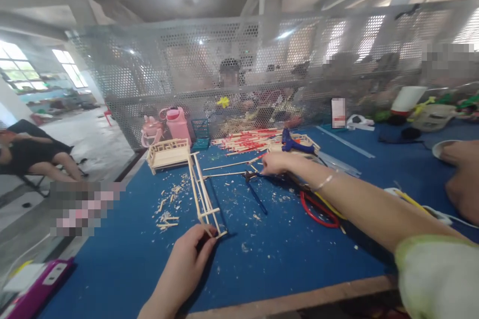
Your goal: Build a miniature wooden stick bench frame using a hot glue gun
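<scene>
My left hand [192, 254] pinches the near end of a long frame of thin wooden sticks [204, 194], which stretches away from me across the blue table. My right hand [275, 163] reaches to the far middle, with its fingers closed by some short sticks; what they hold, if anything, is too small to make out. Just below those fingers lie blue-handled cutting pliers [256, 193]. Behind the hand rests a blue glue gun [295, 143], on or against a pale stick-built piece. Loose red-and-cream sticks [247, 140] are heaped beyond it.
A small wooden stick bed [169, 154] stands at the far left, with offcuts [168, 219] in front. Pink containers [176, 124] stand near the perforated screen [179, 70]. Red-handled pliers [318, 212] lie under my right forearm. A purple power strip [45, 284] is at the left edge. Other people sit nearby.
</scene>
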### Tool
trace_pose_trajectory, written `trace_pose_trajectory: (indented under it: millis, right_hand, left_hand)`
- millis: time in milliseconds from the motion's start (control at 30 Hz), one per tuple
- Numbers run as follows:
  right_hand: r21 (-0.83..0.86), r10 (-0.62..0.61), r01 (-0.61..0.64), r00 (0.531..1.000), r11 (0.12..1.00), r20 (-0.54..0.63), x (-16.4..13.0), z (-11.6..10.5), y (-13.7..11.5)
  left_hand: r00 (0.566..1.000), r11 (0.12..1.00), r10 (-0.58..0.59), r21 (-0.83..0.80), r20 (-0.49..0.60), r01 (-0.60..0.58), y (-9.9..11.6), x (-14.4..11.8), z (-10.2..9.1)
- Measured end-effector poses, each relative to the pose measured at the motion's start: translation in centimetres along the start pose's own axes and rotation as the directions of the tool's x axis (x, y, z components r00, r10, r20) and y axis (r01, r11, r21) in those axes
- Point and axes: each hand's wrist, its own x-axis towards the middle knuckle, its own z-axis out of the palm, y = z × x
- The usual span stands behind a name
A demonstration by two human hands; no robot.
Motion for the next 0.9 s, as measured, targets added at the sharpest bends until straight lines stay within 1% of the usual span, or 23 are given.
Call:
trace_pose_trajectory:
  millis: [33, 133, 200, 267, 333, 367, 467, 533, 667, 767, 900]
  right_hand:
    - [-0.010, -0.008, 0.009, 1.000, 1.000, 0.029, -1.3, 0.8, 0.1]
    - [-0.025, -0.045, 0.047, 0.997, 0.999, 0.064, -4.4, 2.9, 0.4]
    - [-0.025, -0.055, 0.058, 0.995, 0.998, 0.089, -5.5, 3.3, 0.9]
    - [-0.024, -0.049, 0.052, 0.991, 0.998, 0.122, -5.7, 3.0, 1.3]
    - [-0.016, -0.039, 0.042, 0.991, 0.999, 0.131, -5.2, 2.2, 1.6]
    - [-0.010, -0.035, 0.036, 0.993, 0.999, 0.117, -4.7, 1.8, 1.6]
    - [0.011, -0.004, 0.004, 1.000, 1.000, 0.006, -2.7, 0.8, 1.1]
    - [0.021, 0.034, -0.033, 0.998, 0.999, -0.049, -1.3, 0.6, 0.7]
    - [0.010, 0.153, -0.153, 0.988, 0.988, -0.036, 1.1, 1.3, 0.1]
    - [0.009, 0.240, -0.240, 0.970, 0.971, -0.032, 2.2, 2.1, -0.3]
    - [0.051, 0.264, -0.261, 0.963, 0.964, -0.046, 2.0, 2.2, -0.9]
  left_hand:
    - [1.000, 1.000, 0.001, 0.001, 0.001, -0.001, 0.0, 0.0, 0.0]
    - [1.000, 1.000, 0.006, 0.013, 0.006, -0.006, 0.0, 0.0, 0.0]
    - [1.000, 1.000, 0.008, 0.021, 0.003, -0.008, 0.0, 0.0, 0.0]
    - [1.000, 1.000, 0.011, 0.021, -0.004, -0.011, 0.0, 0.0, 0.0]
    - [1.000, 1.000, 0.015, 0.016, -0.012, -0.015, 0.1, 0.0, 0.0]
    - [1.000, 1.000, 0.018, 0.014, -0.014, -0.017, 0.1, -0.1, 0.0]
    - [1.000, 1.000, 0.019, 0.008, -0.005, -0.019, 0.1, -0.1, 0.0]
    - [1.000, 1.000, 0.016, 0.003, 0.003, -0.016, 0.1, -0.1, 0.0]
    - [1.000, 1.000, -0.001, 0.001, 0.021, 0.001, 0.0, -0.1, 0.0]
    - [1.000, 1.000, -0.009, 0.000, 0.029, 0.009, -0.1, -0.1, 0.1]
    - [0.999, 1.000, -0.005, 0.001, 0.036, 0.005, 0.0, -0.2, 0.0]
